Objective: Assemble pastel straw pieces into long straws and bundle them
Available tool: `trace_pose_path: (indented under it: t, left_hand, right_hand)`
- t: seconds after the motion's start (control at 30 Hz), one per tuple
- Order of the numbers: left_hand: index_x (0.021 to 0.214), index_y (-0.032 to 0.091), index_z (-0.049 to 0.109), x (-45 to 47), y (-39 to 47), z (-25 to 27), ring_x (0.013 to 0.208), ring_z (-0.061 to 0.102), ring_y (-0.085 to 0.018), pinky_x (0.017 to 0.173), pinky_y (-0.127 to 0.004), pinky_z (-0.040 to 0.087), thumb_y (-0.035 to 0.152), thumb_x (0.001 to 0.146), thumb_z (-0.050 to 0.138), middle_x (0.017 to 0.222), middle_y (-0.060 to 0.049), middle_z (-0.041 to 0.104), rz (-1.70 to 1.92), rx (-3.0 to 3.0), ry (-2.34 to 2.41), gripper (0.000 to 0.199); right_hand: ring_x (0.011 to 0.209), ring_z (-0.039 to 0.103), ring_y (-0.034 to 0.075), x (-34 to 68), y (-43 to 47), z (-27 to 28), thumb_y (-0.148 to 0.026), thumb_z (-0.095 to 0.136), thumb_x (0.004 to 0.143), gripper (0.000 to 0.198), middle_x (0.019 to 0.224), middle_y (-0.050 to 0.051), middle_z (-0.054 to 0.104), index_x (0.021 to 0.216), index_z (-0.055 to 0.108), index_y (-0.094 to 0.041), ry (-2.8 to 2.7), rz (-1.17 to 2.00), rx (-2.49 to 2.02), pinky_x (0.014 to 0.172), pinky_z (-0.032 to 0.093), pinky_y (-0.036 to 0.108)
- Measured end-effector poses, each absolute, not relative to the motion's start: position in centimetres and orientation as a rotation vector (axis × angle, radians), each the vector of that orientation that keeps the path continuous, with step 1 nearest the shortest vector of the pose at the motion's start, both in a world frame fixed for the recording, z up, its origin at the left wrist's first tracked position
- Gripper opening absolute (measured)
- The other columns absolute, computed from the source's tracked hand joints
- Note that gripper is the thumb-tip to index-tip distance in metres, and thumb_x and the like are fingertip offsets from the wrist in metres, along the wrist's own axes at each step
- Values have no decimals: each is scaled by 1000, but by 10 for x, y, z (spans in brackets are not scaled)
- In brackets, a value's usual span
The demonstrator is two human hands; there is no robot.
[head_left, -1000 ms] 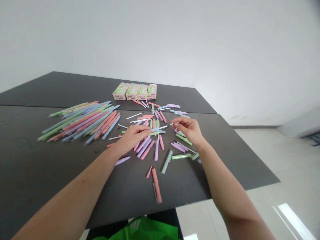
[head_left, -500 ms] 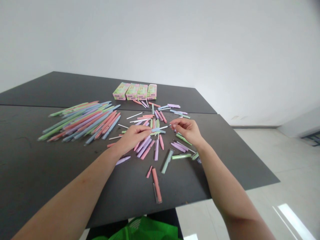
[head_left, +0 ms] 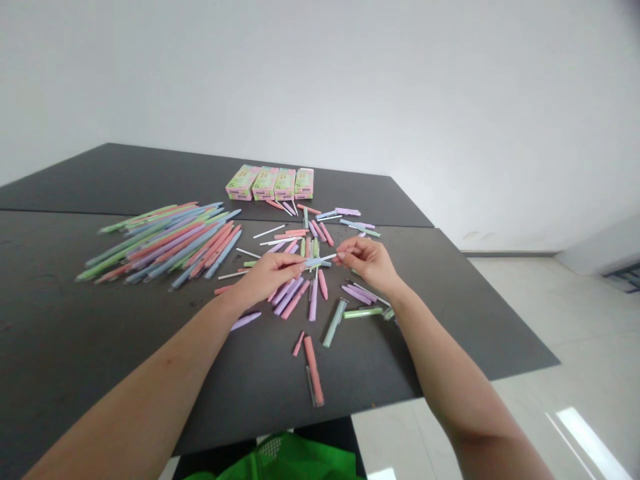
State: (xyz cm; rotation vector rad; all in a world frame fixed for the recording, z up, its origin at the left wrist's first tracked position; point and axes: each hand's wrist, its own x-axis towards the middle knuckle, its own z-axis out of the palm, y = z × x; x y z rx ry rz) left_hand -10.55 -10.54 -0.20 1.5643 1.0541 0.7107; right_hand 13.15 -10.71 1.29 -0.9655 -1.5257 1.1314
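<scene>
Between thumb and fingers my left hand [head_left: 270, 275] pinches a light blue pen barrel [head_left: 312, 262]. A thin white pen refill [head_left: 328, 257] sticks out of its right end. My right hand [head_left: 367, 261] is closed on the refill's outer end, hiding its tip; whether something small is also in those fingers I cannot tell. Below and around both hands lie loose pen parts, among them a purple barrel [head_left: 313, 300], a pink piece [head_left: 323, 285] and a grey-green barrel with a clip [head_left: 335, 323].
A heap of pens [head_left: 165, 247] in several colours lies at the left. Several pink and green boxes [head_left: 264, 183] stand in a row at the back. Closest to the front edge of the dark table [head_left: 240, 393] lies a coral barrel with a clear clip [head_left: 314, 373].
My right hand has shifted slightly left and closer to the blue barrel. The refill's dark tip, visible before, is now covered by its fingers. My left hand stays nearly in place.
</scene>
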Motion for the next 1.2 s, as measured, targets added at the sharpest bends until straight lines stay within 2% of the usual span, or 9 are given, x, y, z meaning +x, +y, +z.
trace_pose_path:
  t: [0.13,0.27,0.4,0.47,0.57,0.87,0.97,1.03,1.2]
  left_hand:
    - [108,13,71,-105,-103,-2,41,39,-7,37,-19,27,36,79,61,60,2,55,733,1583,1097,38]
    - [91,13,74,-103,-104,6,60,51,-11,54,-21,39,35,76,63,70,-1,62,844,1591,1087,28]
    - [81,13,72,-104,-103,11,66,52,-13,63,-23,40,37,78,62,70,0,61,907,1602,1095,26]
    - [83,14,72,-105,-100,8,67,53,-14,64,-23,40,38,78,62,72,-1,62,934,1598,1124,27]
    - [88,15,72,-107,-96,0,70,56,-16,66,-25,42,41,78,62,74,-1,64,961,1585,1125,30]
    - [97,15,73,-107,-95,-3,78,59,-18,72,-26,44,38,78,63,83,-3,69,979,1574,1126,32]
    - [98,16,73,-108,-95,-3,76,59,-17,69,-25,44,37,80,61,81,-2,68,974,1610,1127,30]
    - [99,17,74,-109,-95,-3,74,58,-17,68,-25,44,38,80,61,78,-2,68,976,1626,1146,31]
    - [101,17,74,-110,-94,-5,75,60,-18,71,-27,45,39,79,63,74,-1,69,970,1638,1176,33]
  right_hand:
    - [64,63,13,131,-108,14,-42,73,74,30,71,3,71,87,64,-17,-1508,1130,-971,60,47,26]
    - [67,63,14,133,-107,13,-45,68,79,35,76,4,72,102,62,-19,-1526,1104,-1002,62,49,27]
    - [72,63,16,132,-100,0,-39,56,87,25,83,6,71,98,65,-18,-1620,890,-1136,64,48,29]
    - [80,62,17,128,-95,-9,-27,58,85,16,91,8,70,95,68,-18,-1813,615,-1240,72,48,32]
    - [90,61,21,120,-89,-18,-13,57,83,19,96,9,70,96,70,-18,-2154,354,-1252,84,46,35]
    - [89,59,22,114,-91,-18,-16,56,83,16,92,11,63,89,71,-15,-2228,146,-1407,82,45,33]
    - [72,55,18,121,-94,-12,-21,61,78,13,76,6,58,85,69,-16,-1967,241,-1509,69,43,31]
    - [58,48,14,127,-95,-7,-26,62,77,11,63,0,51,82,66,-17,-1739,468,-1505,58,39,28]
    - [45,40,8,139,-97,5,-32,61,77,14,58,-5,49,83,55,-20,-1282,939,-1058,44,32,23]
